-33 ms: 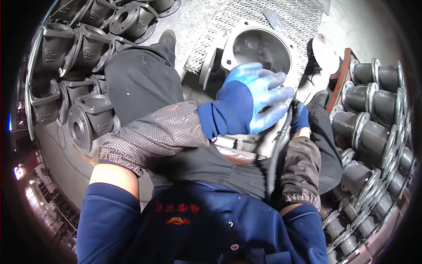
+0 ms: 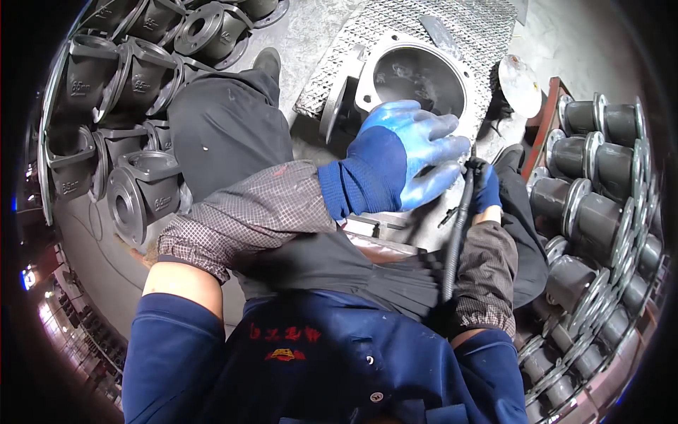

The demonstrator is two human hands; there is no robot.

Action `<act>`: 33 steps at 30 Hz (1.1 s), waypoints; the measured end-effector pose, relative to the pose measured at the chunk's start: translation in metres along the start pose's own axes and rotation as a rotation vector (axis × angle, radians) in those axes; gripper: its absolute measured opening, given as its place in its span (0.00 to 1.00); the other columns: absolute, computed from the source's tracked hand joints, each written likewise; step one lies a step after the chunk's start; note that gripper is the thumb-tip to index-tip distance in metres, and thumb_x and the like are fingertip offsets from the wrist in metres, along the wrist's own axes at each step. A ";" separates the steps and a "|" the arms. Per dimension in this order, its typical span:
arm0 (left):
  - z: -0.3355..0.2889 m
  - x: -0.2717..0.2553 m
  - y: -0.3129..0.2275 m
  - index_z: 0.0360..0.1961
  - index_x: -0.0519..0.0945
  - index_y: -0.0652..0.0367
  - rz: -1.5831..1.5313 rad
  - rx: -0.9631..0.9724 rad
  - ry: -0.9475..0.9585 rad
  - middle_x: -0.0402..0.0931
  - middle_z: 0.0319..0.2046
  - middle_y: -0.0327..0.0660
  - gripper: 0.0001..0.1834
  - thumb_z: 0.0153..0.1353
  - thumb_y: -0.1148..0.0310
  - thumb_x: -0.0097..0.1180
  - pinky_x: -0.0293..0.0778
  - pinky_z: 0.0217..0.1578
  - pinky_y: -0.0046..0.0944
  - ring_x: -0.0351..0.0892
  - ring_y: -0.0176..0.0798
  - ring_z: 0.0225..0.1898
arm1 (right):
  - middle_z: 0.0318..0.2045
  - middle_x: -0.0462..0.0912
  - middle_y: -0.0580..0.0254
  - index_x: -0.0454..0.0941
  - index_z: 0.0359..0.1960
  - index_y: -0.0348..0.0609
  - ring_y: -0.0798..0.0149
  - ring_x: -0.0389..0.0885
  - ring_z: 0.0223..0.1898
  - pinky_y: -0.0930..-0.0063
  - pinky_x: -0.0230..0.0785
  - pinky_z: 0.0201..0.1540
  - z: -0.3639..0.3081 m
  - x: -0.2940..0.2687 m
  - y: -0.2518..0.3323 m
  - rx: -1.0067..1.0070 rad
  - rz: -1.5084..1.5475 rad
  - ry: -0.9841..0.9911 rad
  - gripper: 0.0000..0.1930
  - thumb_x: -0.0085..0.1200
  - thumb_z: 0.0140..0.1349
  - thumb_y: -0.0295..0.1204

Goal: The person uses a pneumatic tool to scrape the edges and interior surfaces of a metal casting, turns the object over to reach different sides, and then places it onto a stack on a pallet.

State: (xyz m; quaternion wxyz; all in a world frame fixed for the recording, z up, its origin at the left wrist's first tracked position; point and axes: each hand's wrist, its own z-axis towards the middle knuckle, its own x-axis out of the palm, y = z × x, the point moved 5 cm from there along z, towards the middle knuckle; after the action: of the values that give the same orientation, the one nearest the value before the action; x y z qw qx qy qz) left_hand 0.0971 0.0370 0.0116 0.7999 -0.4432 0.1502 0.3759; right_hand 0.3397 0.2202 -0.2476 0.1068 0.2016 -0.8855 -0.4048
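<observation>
My left hand (image 2: 406, 152), in a blue coated glove, has its fingers spread over the near rim of a large grey cast housing (image 2: 424, 74) with a wide round bore. Nothing shows in its grasp. The housing lies on a sheet of metal mesh (image 2: 452, 28). My right hand (image 2: 487, 191), also in a blue glove, is mostly hidden behind the left one. It is closed on a black hand tool whose black hose (image 2: 458, 240) runs down toward my body. The tool's tip is hidden.
Dark flanged castings are stacked at the left (image 2: 134, 198) and in rows at the right (image 2: 600, 198). A reddish rack edge (image 2: 540, 134) and a round metal disc (image 2: 519, 85) lie beyond the housing. My left leg (image 2: 226, 127) stretches across the grey floor.
</observation>
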 end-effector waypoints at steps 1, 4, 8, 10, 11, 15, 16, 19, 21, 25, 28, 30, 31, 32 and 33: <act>-0.003 0.001 0.002 0.40 0.79 0.55 0.003 -0.018 -0.009 0.77 0.40 0.51 0.15 0.51 0.63 0.54 0.73 0.35 0.45 0.78 0.52 0.34 | 0.28 0.78 0.56 0.76 0.31 0.31 0.67 0.76 0.27 0.80 0.68 0.29 -0.020 0.002 0.026 -0.284 -0.272 0.051 0.11 0.43 0.58 0.28; -0.006 -0.009 0.007 0.39 0.80 0.57 -0.061 -0.048 -0.012 0.78 0.40 0.50 0.14 0.52 0.64 0.53 0.73 0.36 0.44 0.78 0.50 0.36 | 0.34 0.79 0.59 0.75 0.41 0.33 0.78 0.70 0.22 0.88 0.63 0.25 -0.096 0.052 0.097 -0.158 0.099 -0.057 0.12 0.42 0.63 0.28; 0.001 -0.003 0.017 0.38 0.79 0.57 -0.188 -0.114 -0.055 0.79 0.34 0.44 0.16 0.59 0.57 0.46 0.73 0.38 0.39 0.79 0.43 0.35 | 0.40 0.79 0.49 0.67 0.51 0.26 0.69 0.78 0.32 0.84 0.67 0.29 -0.190 0.095 0.163 -0.487 -0.003 0.077 0.21 0.38 0.64 0.34; -0.005 0.000 0.033 0.41 0.78 0.66 -0.605 -0.508 0.149 0.78 0.41 0.48 0.25 0.67 0.55 0.36 0.67 0.51 0.36 0.75 0.41 0.47 | 0.40 0.79 0.48 0.69 0.50 0.27 0.69 0.78 0.31 0.82 0.68 0.29 -0.226 0.135 0.176 -0.570 -0.079 0.236 0.21 0.38 0.64 0.35; -0.003 -0.007 0.036 0.41 0.78 0.66 -0.697 -0.472 0.095 0.77 0.42 0.48 0.28 0.67 0.52 0.33 0.67 0.52 0.36 0.75 0.41 0.47 | 0.40 0.79 0.49 0.69 0.49 0.27 0.70 0.78 0.29 0.81 0.68 0.29 -0.243 0.153 0.184 -0.597 -0.210 0.238 0.21 0.39 0.63 0.34; 0.012 -0.009 0.043 0.40 0.79 0.63 -1.064 -0.502 -0.005 0.74 0.29 0.37 0.30 0.63 0.43 0.41 0.68 0.37 0.31 0.70 0.29 0.34 | 0.36 0.81 0.48 0.69 0.51 0.29 0.68 0.79 0.27 0.78 0.72 0.33 -0.262 0.189 0.177 -0.449 -0.203 0.436 0.20 0.46 0.57 0.28; 0.016 -0.010 0.045 0.40 0.80 0.63 -1.047 -0.506 0.050 0.74 0.29 0.38 0.30 0.63 0.43 0.41 0.68 0.37 0.31 0.70 0.29 0.34 | 0.36 0.81 0.48 0.68 0.51 0.29 0.68 0.79 0.28 0.79 0.72 0.34 -0.263 0.196 0.173 -0.402 -0.146 0.482 0.21 0.48 0.56 0.27; 0.016 -0.010 0.049 0.39 0.81 0.62 -1.091 -0.508 0.012 0.76 0.30 0.40 0.28 0.63 0.46 0.42 0.69 0.36 0.29 0.71 0.29 0.31 | 0.32 0.80 0.60 0.70 0.49 0.29 0.75 0.76 0.30 0.83 0.69 0.34 -0.244 0.204 0.160 -0.502 -0.293 0.335 0.20 0.55 0.55 0.25; 0.016 -0.014 0.049 0.38 0.81 0.63 -1.096 -0.506 0.005 0.77 0.27 0.39 0.26 0.63 0.49 0.44 0.70 0.35 0.28 0.72 0.28 0.30 | 0.28 0.79 0.63 0.75 0.41 0.30 0.78 0.72 0.30 0.81 0.67 0.33 -0.240 0.213 0.162 -0.665 -0.501 0.171 0.17 0.59 0.54 0.31; 0.022 -0.019 0.053 0.37 0.81 0.63 -0.781 -0.204 0.021 0.76 0.27 0.39 0.26 0.62 0.49 0.45 0.70 0.38 0.30 0.74 0.30 0.33 | 0.25 0.79 0.64 0.78 0.32 0.34 0.70 0.76 0.23 0.78 0.66 0.28 -0.238 0.236 0.175 -0.937 -1.158 -0.170 0.14 0.57 0.55 0.35; 0.026 -0.018 0.051 0.40 0.80 0.61 -0.734 -0.335 0.138 0.78 0.35 0.43 0.23 0.64 0.53 0.41 0.68 0.47 0.34 0.76 0.37 0.39 | 0.23 0.78 0.61 0.77 0.29 0.36 0.67 0.78 0.25 0.75 0.69 0.26 -0.218 0.230 0.164 -0.573 -0.515 0.098 0.18 0.59 0.52 0.42; 0.025 -0.018 0.049 0.41 0.79 0.63 -0.865 -0.479 0.189 0.78 0.40 0.45 0.25 0.66 0.53 0.37 0.67 0.50 0.36 0.75 0.39 0.44 | 0.17 0.75 0.55 0.75 0.32 0.31 0.65 0.77 0.24 0.77 0.69 0.23 -0.218 0.241 0.149 -0.108 0.240 0.566 0.21 0.45 0.64 0.43; 0.024 -0.011 0.050 0.42 0.79 0.64 -0.972 -0.539 0.200 0.77 0.41 0.46 0.26 0.66 0.52 0.36 0.66 0.50 0.37 0.74 0.39 0.45 | 0.16 0.74 0.54 0.75 0.34 0.30 0.65 0.76 0.23 0.78 0.69 0.22 -0.220 0.251 0.140 -0.025 0.549 0.876 0.23 0.41 0.65 0.43; 0.032 -0.006 0.051 0.42 0.79 0.64 -0.858 -0.307 0.174 0.77 0.41 0.47 0.28 0.65 0.50 0.37 0.66 0.50 0.37 0.74 0.40 0.45 | 0.16 0.74 0.53 0.75 0.36 0.29 0.64 0.76 0.22 0.78 0.69 0.21 -0.222 0.256 0.133 0.066 0.861 1.179 0.25 0.36 0.67 0.44; 0.024 -0.004 0.056 0.44 0.78 0.63 -0.941 -0.465 0.207 0.76 0.42 0.47 0.28 0.65 0.48 0.37 0.66 0.50 0.37 0.74 0.39 0.45 | 0.18 0.75 0.52 0.75 0.36 0.32 0.66 0.73 0.18 0.79 0.67 0.19 -0.219 0.252 0.134 0.002 0.683 1.031 0.25 0.34 0.67 0.45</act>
State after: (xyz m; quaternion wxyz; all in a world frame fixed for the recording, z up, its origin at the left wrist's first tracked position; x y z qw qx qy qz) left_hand 0.0508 0.0727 -0.0060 0.7438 -0.6627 -0.0741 -0.0457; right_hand 0.1552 0.0403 0.0028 0.6444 0.0765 -0.7348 -0.1975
